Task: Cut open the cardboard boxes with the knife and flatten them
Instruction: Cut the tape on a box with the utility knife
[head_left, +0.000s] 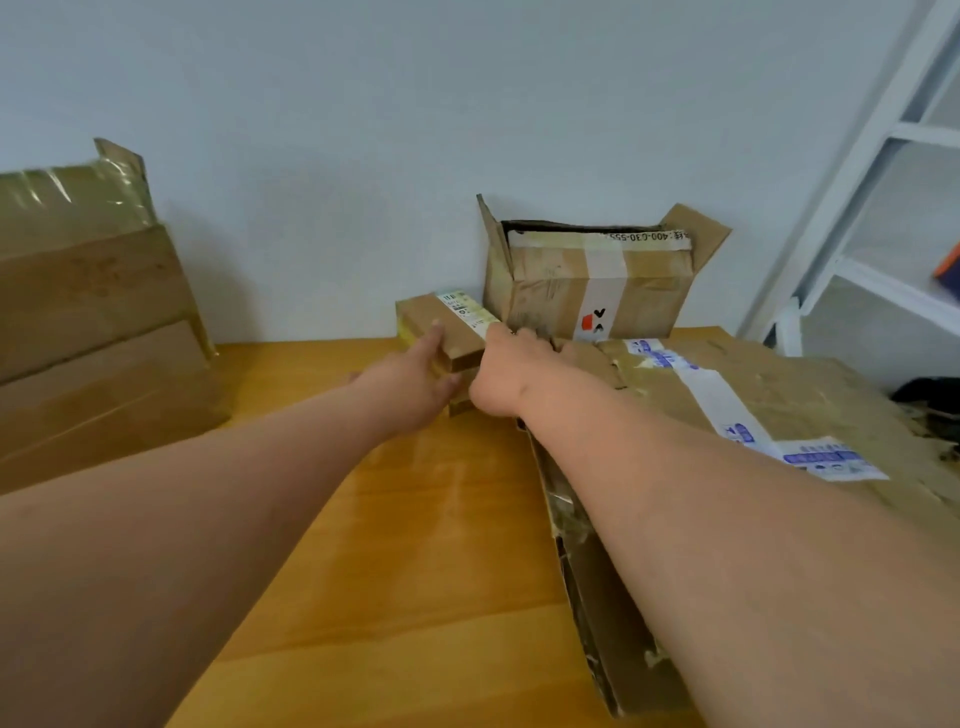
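Small box (447, 327) held btwn left grip (415, 384) & right grip (506, 371).

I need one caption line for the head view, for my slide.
Both hands, left hand and right hand, hold a small brown cardboard box above the orange wooden table.

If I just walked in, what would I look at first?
Probably the two bare arms stretching across the wooden table, with the left hand and right hand both on a small cardboard box near the wall. Behind it stands an open box, and flattened cardboard lies on the right.
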